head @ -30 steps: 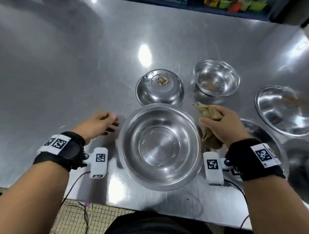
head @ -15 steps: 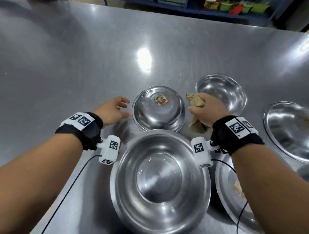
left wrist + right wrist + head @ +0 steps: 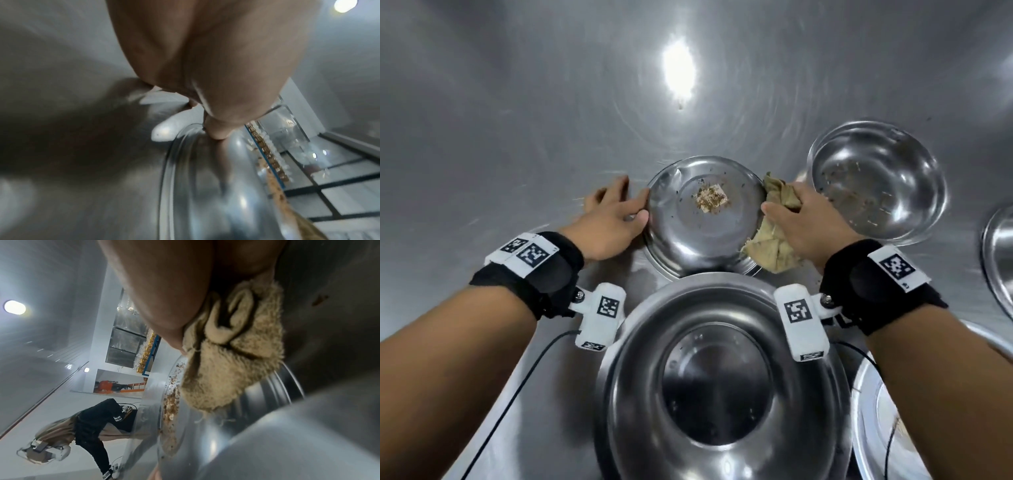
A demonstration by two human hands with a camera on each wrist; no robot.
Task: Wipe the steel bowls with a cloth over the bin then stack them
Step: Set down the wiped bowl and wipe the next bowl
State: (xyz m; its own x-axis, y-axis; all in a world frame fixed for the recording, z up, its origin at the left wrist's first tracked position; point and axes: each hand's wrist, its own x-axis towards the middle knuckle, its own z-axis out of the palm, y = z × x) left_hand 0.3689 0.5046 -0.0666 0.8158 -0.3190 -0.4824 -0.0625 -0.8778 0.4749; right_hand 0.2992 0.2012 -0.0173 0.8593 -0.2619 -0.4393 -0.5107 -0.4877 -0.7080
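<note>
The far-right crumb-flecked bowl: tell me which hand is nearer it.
Right. The right hand, holding the cloth, sits just left of that bowl. The left hand is across the middle dirty bowl, touching its left rim.

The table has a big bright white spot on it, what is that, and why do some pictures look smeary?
Head view: the spot is a lamp's glare on the shiny steel table. Left wrist view: the table and bowl rim are blurred. Right wrist view: the cloth is fairly sharp; the near steel is soft.
</note>
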